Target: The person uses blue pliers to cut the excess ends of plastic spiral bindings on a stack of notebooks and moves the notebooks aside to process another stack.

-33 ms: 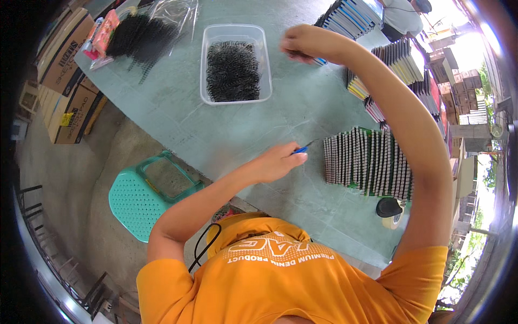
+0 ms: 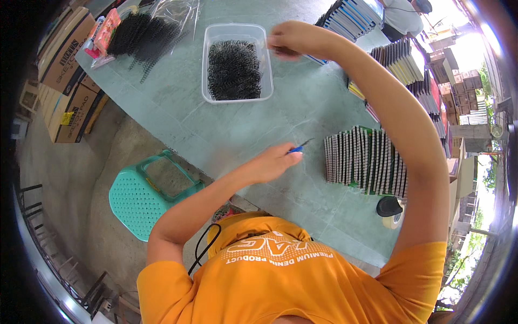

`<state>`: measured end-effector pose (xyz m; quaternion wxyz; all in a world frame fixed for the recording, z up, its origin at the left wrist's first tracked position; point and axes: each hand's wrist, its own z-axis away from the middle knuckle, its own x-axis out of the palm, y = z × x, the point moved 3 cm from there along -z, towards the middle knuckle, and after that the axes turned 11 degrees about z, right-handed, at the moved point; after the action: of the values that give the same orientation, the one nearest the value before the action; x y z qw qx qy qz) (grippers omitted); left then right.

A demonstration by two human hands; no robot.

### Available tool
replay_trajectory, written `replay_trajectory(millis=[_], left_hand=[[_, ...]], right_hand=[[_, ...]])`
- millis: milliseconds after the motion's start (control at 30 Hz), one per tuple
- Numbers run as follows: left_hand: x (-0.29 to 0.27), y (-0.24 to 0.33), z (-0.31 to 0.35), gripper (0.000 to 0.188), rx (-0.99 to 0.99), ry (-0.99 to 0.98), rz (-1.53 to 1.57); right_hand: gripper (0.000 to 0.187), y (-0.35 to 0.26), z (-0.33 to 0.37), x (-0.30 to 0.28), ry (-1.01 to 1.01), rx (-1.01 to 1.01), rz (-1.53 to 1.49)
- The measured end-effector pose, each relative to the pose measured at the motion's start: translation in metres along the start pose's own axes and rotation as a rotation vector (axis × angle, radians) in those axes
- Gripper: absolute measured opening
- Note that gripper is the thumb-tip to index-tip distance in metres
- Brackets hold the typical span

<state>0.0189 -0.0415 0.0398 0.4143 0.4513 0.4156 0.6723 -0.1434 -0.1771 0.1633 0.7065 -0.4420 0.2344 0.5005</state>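
My left hand (image 2: 278, 161), over the middle of the table, is closed around a small blue-handled tool (image 2: 297, 149) with a dark pointed tip; its exact kind is not clear. My right hand (image 2: 288, 40) reaches to the far side, at the right rim of a clear plastic tub (image 2: 267, 81). Its fingers are curled, and what they may hold is hidden. A dense heap of black spiral binding coils (image 2: 233, 70) lies in the tub. Right of my left hand, spiral-bound books (image 2: 364, 162) stand in a row, black and white edges up.
More black coils (image 2: 148, 40) lie by clear plastic at the far left. Stacked notebooks (image 2: 350, 21) fill the far right. A tape roll (image 2: 393, 220) and a black round object (image 2: 387, 206) sit near right. Left of the table are a teal stool (image 2: 137, 200) and cardboard boxes (image 2: 70, 70).
My right hand has shifted left, up to the tub's rim. The left hand has moved slightly left with the blue-handled tool, whose tip now points more upward.
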Motion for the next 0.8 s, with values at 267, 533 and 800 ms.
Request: replay_trajectory(millis=[267, 533, 800], left_hand=[[-0.005, -0.040, 0.001, 0.033, -0.306, 0.110, 0.617], [0.039, -0.073, -0.063, 0.038, -0.484, -0.005, 0.833], [0.049, -0.054, -0.099, 0.040, -0.621, 0.005, 0.697]], right_hand=[[0.055, -0.061, 0.065, -0.022, 0.202, 0.021, 0.610], [0.049, 0.100, 0.334, -0.021, 0.683, 0.460, -0.175], [0.062, 0.244, 0.351, 0.205, 0.747, 0.158, -1.340]])
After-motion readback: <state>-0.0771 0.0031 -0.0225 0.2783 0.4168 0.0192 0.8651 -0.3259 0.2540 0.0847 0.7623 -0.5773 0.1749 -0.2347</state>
